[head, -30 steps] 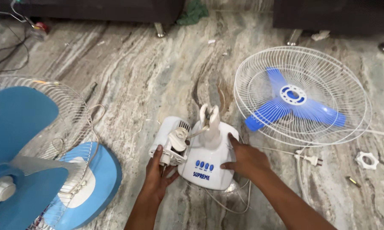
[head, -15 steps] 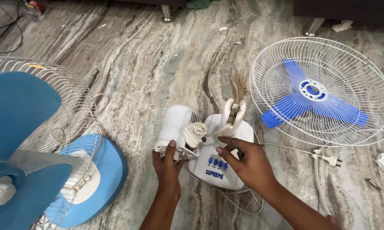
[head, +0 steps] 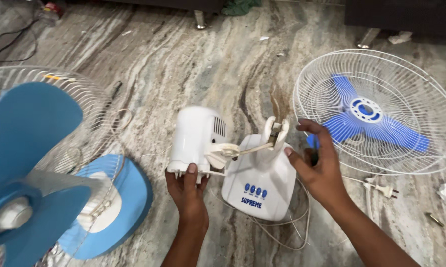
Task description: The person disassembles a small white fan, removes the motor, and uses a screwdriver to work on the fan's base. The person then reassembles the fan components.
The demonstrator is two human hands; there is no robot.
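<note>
Two hands are engaged on the floor point(head: 223, 64): the white motor housing point(head: 196, 138) is clamped by the left hand point(head: 186, 190), while a dark tool point(head: 313, 154) is gripped by the right hand point(head: 319, 170) beside the white fan base point(head: 260, 185), best steadied.

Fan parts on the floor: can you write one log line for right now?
left hand: holds white motor cover | right hand: holds dark tool by fan base | blue blade in grille: apart
</note>
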